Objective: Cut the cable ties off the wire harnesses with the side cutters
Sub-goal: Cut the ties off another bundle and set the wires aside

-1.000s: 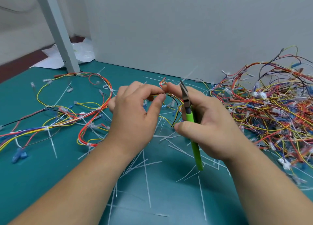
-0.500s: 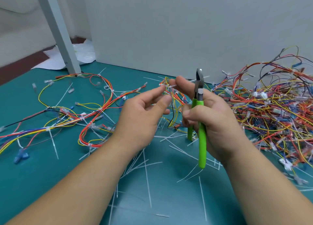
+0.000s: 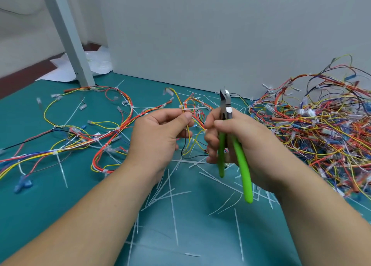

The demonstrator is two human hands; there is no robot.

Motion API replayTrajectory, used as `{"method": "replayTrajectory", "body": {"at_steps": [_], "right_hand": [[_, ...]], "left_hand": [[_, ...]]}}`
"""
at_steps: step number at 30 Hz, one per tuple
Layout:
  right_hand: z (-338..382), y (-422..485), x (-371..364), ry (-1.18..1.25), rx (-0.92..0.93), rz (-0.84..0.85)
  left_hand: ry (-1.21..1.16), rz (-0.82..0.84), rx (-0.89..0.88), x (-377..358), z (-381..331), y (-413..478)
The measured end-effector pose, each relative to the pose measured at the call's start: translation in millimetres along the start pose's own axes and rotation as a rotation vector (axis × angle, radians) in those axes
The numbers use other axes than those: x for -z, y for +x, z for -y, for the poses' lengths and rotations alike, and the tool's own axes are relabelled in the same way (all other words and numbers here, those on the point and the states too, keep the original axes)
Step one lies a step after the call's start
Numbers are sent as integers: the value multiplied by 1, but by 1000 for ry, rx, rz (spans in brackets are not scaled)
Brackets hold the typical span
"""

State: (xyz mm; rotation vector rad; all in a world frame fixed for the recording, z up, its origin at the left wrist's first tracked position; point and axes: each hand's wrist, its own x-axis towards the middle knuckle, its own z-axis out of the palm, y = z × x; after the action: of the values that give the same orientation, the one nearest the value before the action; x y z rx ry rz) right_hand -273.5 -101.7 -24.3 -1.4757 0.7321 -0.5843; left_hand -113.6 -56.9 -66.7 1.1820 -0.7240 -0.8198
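Left hand [image 3: 160,134] pinches harness [image 3: 193,109], right hand [image 3: 248,142] grips cutters [image 3: 226,108].

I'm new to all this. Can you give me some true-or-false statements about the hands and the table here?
1. The right hand holds the cutters, tip pointing up. True.
2. The cutters' handles are red. False: they are green.
3. The left hand pinches a bundle of wires. True.
4. The big tangle of wires lies at the person's left. False: the wire pile is at the right.
5. Loose white ties lie on the green mat. True.
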Motion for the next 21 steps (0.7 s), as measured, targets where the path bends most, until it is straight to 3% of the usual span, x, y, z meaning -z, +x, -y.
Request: {"method": "replayTrajectory", "body": {"at_steps": [4,8,13,21], "right_hand": [[1,-6,6,-121,-178,173],[-4,-10,6,-40,-179,300],[0,2,6,114,-196,117],[11,-7,15,208,-260,173]], "left_hand": [[34,-12,-11,2,0,1],[77,10,-42,2,2,2],[54,105,-49,-1,2,0],[-41,-7,-60,0,2,3]]}}
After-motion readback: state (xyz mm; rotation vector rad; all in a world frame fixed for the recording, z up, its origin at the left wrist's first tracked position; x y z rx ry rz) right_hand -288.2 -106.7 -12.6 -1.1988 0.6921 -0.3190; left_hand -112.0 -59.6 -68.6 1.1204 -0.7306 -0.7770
